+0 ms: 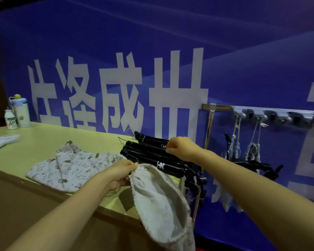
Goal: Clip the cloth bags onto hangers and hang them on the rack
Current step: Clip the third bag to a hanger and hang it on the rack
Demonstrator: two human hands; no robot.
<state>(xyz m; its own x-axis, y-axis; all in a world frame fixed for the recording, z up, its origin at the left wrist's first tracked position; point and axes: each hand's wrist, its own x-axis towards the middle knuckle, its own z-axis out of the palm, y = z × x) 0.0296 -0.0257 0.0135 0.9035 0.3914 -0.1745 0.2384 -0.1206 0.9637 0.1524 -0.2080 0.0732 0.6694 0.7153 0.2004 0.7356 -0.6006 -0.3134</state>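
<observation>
The left hand pinches the rim of a pale cloth bag, whose long axis hangs down and away from the table edge, mouth uppermost. The right hand is closed on a black hanger in the pile of hangers lying lengthwise on the yellow-green table. Left of the pile lies a flat printed bag. Right of it, a rack holds hung bags before a blue banner.

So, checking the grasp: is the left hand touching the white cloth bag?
Touching. The head view shows the left hand pinching the white cloth bag by its rim.
</observation>
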